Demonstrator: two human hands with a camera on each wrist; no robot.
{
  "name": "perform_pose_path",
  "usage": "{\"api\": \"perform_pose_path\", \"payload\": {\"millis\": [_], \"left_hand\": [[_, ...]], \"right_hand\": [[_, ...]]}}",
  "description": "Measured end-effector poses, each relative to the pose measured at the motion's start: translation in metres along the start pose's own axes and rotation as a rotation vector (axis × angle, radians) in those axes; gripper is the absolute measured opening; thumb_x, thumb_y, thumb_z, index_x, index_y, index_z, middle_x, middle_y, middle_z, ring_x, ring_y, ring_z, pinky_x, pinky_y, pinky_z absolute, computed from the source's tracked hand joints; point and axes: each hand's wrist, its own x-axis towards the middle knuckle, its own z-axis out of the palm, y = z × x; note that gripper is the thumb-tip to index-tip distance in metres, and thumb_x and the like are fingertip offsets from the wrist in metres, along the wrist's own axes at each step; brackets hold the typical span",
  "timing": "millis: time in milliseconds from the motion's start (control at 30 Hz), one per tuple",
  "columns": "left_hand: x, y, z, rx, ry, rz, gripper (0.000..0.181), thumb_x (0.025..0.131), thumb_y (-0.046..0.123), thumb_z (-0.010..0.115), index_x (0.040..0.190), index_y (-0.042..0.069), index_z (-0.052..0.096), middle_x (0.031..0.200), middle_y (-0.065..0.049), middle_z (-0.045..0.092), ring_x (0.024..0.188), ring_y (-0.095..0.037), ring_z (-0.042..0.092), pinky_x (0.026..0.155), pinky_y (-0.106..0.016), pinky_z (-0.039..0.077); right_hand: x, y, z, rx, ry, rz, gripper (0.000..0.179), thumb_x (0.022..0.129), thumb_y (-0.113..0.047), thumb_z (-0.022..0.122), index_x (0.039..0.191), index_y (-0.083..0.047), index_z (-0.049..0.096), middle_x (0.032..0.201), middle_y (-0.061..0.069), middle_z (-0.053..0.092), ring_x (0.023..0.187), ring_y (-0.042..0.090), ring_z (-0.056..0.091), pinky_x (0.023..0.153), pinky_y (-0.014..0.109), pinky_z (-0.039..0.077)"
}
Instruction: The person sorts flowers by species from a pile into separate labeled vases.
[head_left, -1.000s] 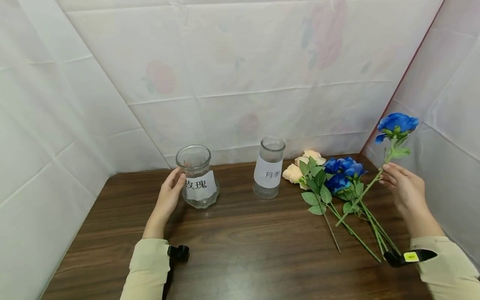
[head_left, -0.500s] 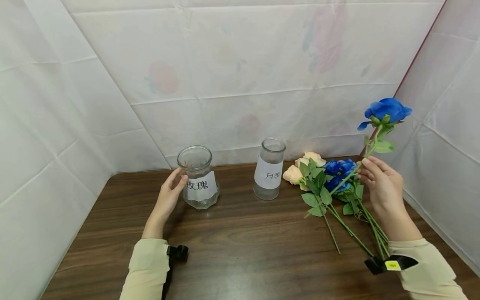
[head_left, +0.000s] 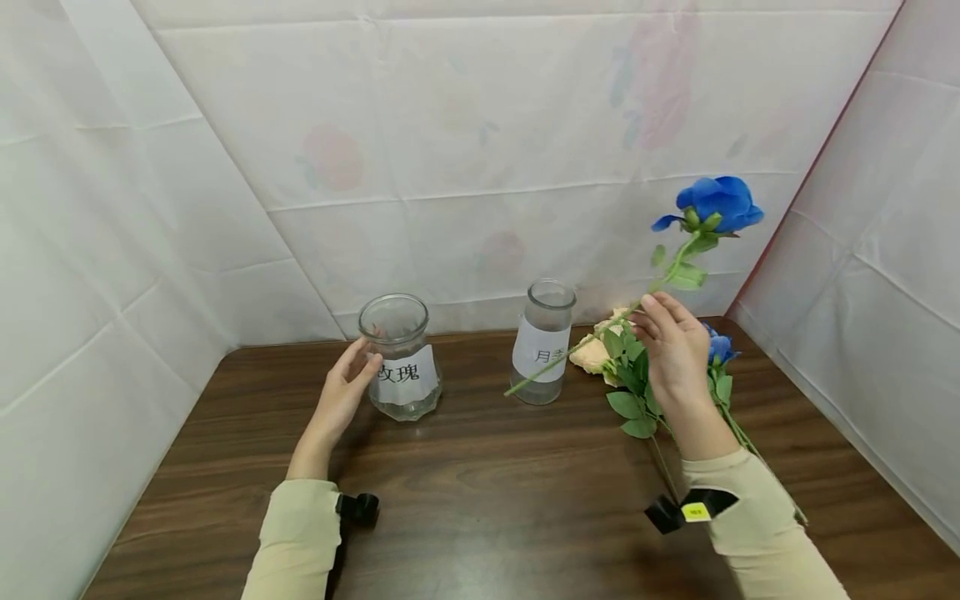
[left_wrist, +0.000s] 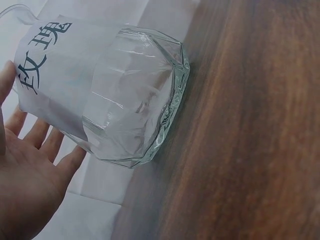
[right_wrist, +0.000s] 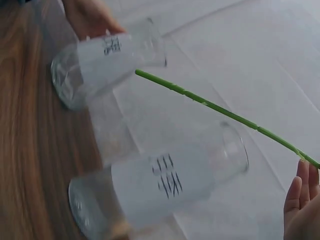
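Note:
In the head view my right hand (head_left: 672, 350) pinches the green stem of a blue artificial rose (head_left: 717, 205). Its bloom points up and right, and the stem (right_wrist: 220, 109) slants down in front of the narrow glass vase (head_left: 541, 333), which wears a white label. On the left, my left hand (head_left: 347, 392) holds the side of a wider glass vase (head_left: 405, 387) with a faceted base. The left wrist view has the thumb at its paper label (left_wrist: 60, 75) and the fingers round the back of the glass. Both vases stand upright on the table, with no flowers in them.
Cream roses (head_left: 591, 353) with green leaves lie on the brown wooden table (head_left: 465, 483) right of the narrow vase. More blue flowers (head_left: 720, 345) lie beside them, partly hidden by my right arm. White cloth (head_left: 450, 125) hangs behind the table and at its sides.
My right hand has carried the blue rose leftward from the right side, bringing its stem end in front of the narrow vase. My left hand has stayed at the wide vase.

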Motion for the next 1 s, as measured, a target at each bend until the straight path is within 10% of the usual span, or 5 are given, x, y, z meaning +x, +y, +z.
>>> {"api": "perform_pose_path", "payload": {"millis": [567, 1000], "left_hand": [[0.001, 0.002, 0.003, 0.018, 0.005, -0.014, 0.06, 0.104, 0.028, 0.053, 0.155, 0.006, 0.03, 0.156, -0.021, 0.032, 0.145, -0.036, 0.026, 0.117, -0.052, 0.024], [-0.005, 0.001, 0.005, 0.025, -0.011, -0.033, 0.064, 0.104, 0.029, 0.054, 0.156, 0.006, 0.026, 0.158, -0.02, 0.029, 0.146, -0.036, 0.023, 0.117, -0.051, 0.023]], "right_hand": [[0.003, 0.023, 0.112, 0.047, -0.113, -0.105, 0.006, 0.097, -0.008, 0.064, 0.103, -0.005, 0.062, 0.087, 0.003, 0.07, 0.074, 0.013, 0.067, 0.064, 0.022, 0.054], [0.018, 0.074, 0.141, -0.091, -0.135, -0.096, 0.005, 0.095, -0.008, 0.067, 0.099, -0.006, 0.065, 0.082, -0.002, 0.07, 0.071, 0.01, 0.068, 0.064, 0.022, 0.053]]}}
